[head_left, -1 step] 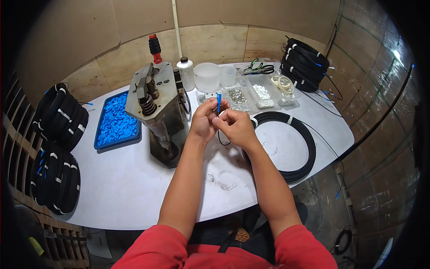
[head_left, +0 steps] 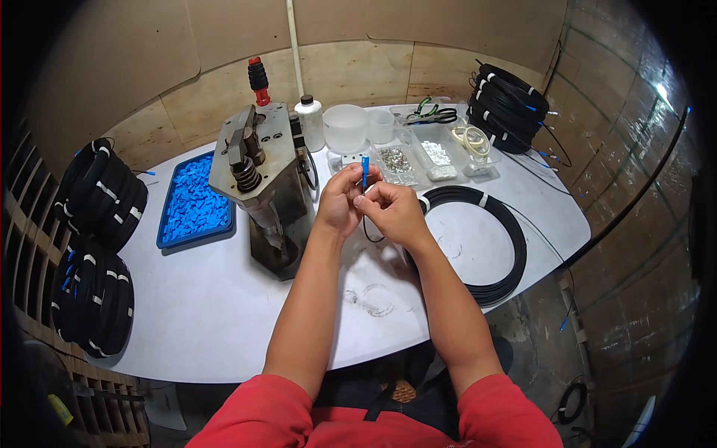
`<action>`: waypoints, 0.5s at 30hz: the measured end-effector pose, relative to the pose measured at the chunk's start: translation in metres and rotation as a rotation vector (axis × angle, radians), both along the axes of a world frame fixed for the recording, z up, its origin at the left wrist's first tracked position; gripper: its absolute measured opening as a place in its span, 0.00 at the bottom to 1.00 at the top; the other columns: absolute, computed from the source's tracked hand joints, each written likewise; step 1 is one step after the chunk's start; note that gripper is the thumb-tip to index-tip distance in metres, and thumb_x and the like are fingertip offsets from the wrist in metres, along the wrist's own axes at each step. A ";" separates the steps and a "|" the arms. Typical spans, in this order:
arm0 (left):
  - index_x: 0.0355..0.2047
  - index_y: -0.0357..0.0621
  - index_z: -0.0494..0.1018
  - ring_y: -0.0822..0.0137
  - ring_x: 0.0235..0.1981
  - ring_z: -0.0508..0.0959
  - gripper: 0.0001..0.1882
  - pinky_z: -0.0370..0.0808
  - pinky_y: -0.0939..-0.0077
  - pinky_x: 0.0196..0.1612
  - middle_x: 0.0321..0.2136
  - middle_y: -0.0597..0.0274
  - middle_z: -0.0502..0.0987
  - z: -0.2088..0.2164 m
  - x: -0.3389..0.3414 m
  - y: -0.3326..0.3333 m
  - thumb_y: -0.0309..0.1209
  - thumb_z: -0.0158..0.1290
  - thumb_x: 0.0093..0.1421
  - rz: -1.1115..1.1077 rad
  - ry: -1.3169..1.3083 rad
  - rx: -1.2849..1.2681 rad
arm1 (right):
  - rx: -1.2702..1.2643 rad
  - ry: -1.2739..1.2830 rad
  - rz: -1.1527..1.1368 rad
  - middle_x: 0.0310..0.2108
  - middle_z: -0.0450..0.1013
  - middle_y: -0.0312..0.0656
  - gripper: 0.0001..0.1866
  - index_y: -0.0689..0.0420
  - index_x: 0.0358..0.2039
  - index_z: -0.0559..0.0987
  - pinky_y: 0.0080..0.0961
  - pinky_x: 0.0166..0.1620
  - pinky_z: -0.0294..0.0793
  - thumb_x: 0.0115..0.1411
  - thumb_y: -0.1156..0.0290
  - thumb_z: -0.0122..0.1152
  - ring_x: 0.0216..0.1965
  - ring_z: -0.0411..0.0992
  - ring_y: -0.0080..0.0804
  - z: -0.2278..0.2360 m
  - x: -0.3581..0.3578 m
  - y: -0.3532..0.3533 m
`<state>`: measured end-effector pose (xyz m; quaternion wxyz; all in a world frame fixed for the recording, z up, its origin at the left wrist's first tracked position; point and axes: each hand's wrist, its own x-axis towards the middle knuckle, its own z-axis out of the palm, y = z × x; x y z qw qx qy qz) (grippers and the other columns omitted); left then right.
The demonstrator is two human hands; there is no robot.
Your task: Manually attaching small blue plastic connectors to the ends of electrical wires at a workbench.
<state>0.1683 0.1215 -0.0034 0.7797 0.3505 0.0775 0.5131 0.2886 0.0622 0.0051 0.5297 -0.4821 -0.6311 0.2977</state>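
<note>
A blue fibre-optic cable connector (head_left: 365, 163) points upward between my two hands, in front of the metal press. My left hand (head_left: 340, 203) is closed, its fingers gripping the connector's side. Just below, my right hand (head_left: 393, 214) pinches the thin black cable (head_left: 365, 193) at the connector's tail. Under the hands the cable bends in a small loop. Beside my right forearm lies a flat black cable coil (head_left: 517, 250) bound with white ties.
A metal press (head_left: 258, 172) stands left of my hands, beside a blue tray (head_left: 196, 243) of small blue parts. Behind are a bottle (head_left: 310, 123), a translucent tub (head_left: 346, 128), and clear boxes (head_left: 418, 175) of small parts. Cable coils are stacked left (head_left: 93, 299) and back right (head_left: 508, 108).
</note>
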 end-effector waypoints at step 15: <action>0.36 0.37 0.71 0.64 0.38 0.75 0.10 0.73 0.70 0.44 0.34 0.56 0.75 0.002 -0.001 -0.002 0.31 0.45 0.61 -0.013 -0.002 0.016 | 0.008 0.031 0.012 0.15 0.70 0.30 0.10 0.62 0.21 0.78 0.16 0.23 0.61 0.54 0.70 0.65 0.18 0.63 0.13 0.001 0.000 0.000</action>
